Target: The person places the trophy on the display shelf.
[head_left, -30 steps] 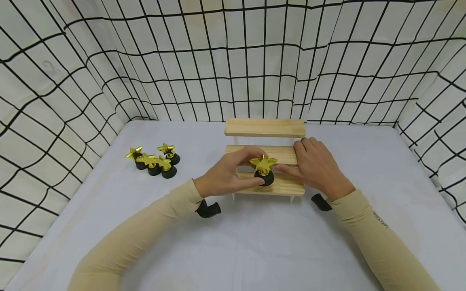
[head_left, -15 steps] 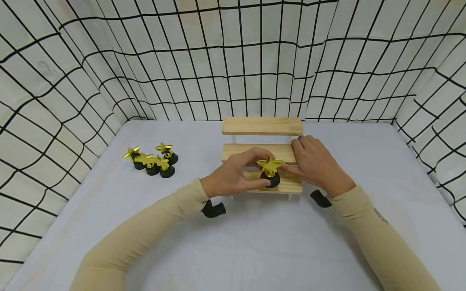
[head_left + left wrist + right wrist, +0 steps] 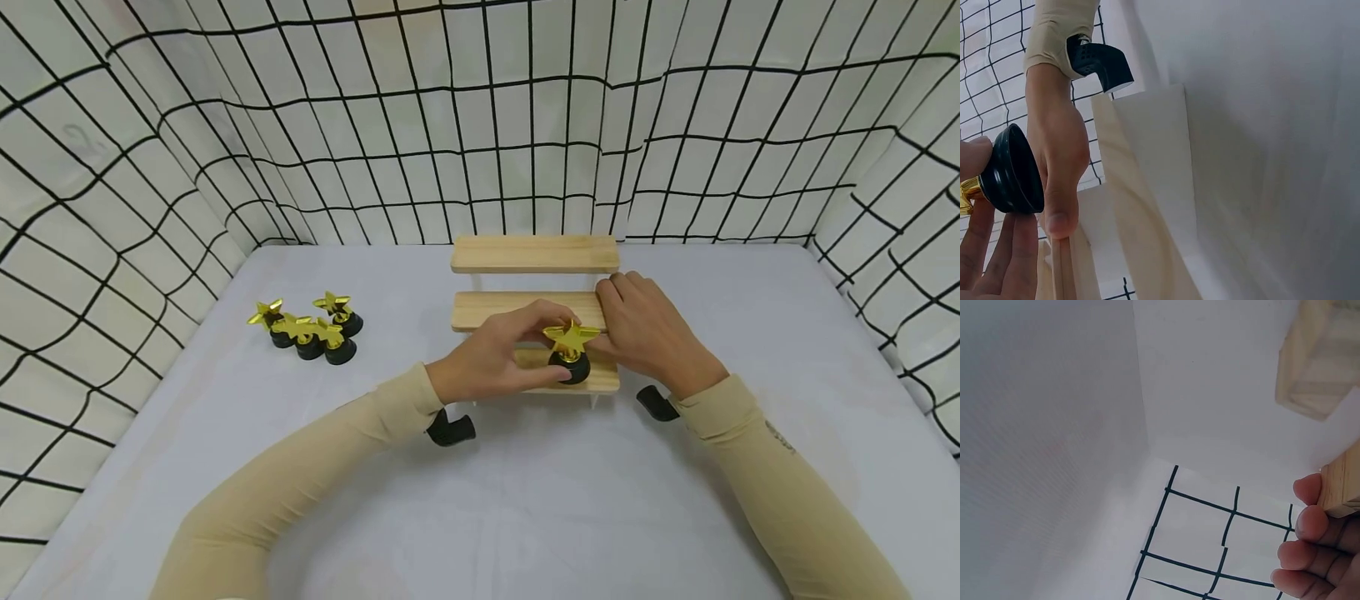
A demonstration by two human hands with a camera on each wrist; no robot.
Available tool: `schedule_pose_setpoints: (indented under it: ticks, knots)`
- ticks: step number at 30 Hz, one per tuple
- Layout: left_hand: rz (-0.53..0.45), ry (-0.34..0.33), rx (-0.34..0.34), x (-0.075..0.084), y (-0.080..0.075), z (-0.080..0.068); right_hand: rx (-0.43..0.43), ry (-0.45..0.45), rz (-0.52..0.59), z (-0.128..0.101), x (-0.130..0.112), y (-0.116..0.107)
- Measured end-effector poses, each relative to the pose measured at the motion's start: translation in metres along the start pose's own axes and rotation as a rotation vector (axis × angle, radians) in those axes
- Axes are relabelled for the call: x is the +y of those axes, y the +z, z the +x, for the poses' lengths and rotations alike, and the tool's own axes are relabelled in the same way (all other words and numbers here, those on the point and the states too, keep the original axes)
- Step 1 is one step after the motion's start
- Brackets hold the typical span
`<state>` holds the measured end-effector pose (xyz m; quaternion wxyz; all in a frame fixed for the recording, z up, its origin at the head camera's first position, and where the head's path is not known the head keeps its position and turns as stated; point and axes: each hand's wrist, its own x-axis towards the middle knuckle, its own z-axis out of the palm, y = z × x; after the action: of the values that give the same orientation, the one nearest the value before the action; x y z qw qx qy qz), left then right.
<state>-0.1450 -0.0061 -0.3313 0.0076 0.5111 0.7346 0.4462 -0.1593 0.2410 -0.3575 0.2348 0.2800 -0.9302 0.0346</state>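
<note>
- Over the last second, the left hand (image 3: 498, 354) has carried a gold star trophy (image 3: 571, 342) rightward along the near shelf (image 3: 602, 381) of the wooden stand, from about its middle to right of it.
- The right hand (image 3: 648, 333) has kept its place at the right end of the middle shelf (image 3: 510, 305).
- That likely means the trophy is being lined up with the right part of the near shelf; it does not look set down, since the left wrist view shows the underside of its black base exposed and apart from the wood.
- The left hand is narrowed around the trophy, thumb on the near side of the base and fingers behind; the trophy looks roughly upright.
- The right hand grips the middle shelf's end, fingers curled over it and thumb along the near edge, probably steadying the stand.
- Four other trophies (image 3: 306, 345) stand grouped at the left of the worktop (image 3: 480, 517), well apart from the stand, seemingly untouched.
</note>
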Motion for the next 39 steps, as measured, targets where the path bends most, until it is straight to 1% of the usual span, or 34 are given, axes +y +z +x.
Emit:
schedule_pose_setpoints:
  ticks: [4,9,14,21,24,27,29,35,39]
  knots:
    - [0.009,-0.005,-0.011,0.000,0.004,0.004,-0.037,0.021,-0.003,0.001,0.000,-0.001]
    - [0.013,-0.034,-0.024,0.000,0.009,0.008,-0.084,0.036,-0.013,0.000,0.001,-0.002]
    - [0.005,-0.055,-0.038,-0.002,0.010,0.008,-0.087,0.020,-0.026,0.003,0.001,-0.002]
    - [0.000,-0.053,-0.038,-0.003,0.012,0.008,-0.108,0.017,-0.030,0.004,0.001,-0.003]
    - [-0.015,-0.058,-0.057,-0.003,0.016,0.008,-0.114,0.016,-0.032,-0.002,0.001,-0.005]
    - [-0.018,-0.061,-0.083,-0.002,0.019,0.006,-0.092,-0.002,-0.030,-0.006,0.000,-0.006]
    - [-0.012,-0.064,-0.098,0.000,0.020,0.006,-0.084,-0.001,-0.021,-0.009,0.000,-0.007]
    - [-0.014,-0.065,-0.099,0.001,0.019,0.003,-0.147,0.034,0.048,-0.007,-0.001,-0.011]
    - [-0.011,-0.066,-0.092,0.001,0.016,-0.001,-0.126,0.015,0.078,-0.003,-0.001,-0.011]
